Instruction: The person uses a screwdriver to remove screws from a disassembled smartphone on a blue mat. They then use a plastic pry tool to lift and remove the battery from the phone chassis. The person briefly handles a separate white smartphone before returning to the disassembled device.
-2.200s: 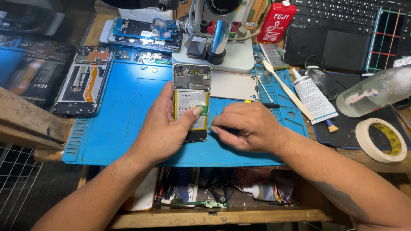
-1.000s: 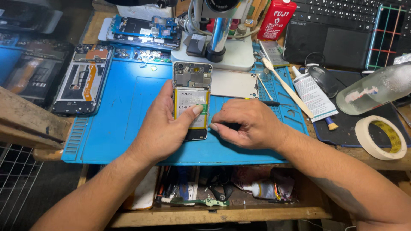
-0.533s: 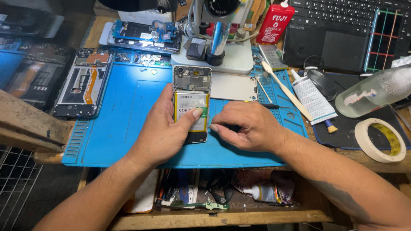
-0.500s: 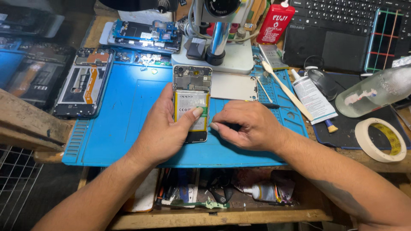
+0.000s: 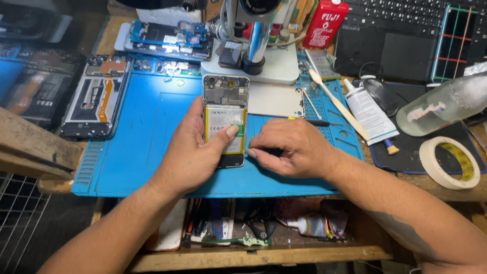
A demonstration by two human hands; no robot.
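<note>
An open phone (image 5: 224, 119) lies on the mat (image 5: 152, 152), a second phone (image 5: 96, 104) to its left, microscope base (image 5: 253, 66) behind, tape roll (image 5: 449, 162) far right

Blue work mat (image 5: 147, 147) covers the desk. Second opened phone (image 5: 96, 104) lies at its left edge. Microscope base (image 5: 253, 63) stands at back centre. Masking tape roll (image 5: 449, 162) far right, clear bottle (image 5: 444, 104) lying beside it. Red bottle (image 5: 326, 23) near the dark keyboard (image 5: 401, 25).
</note>
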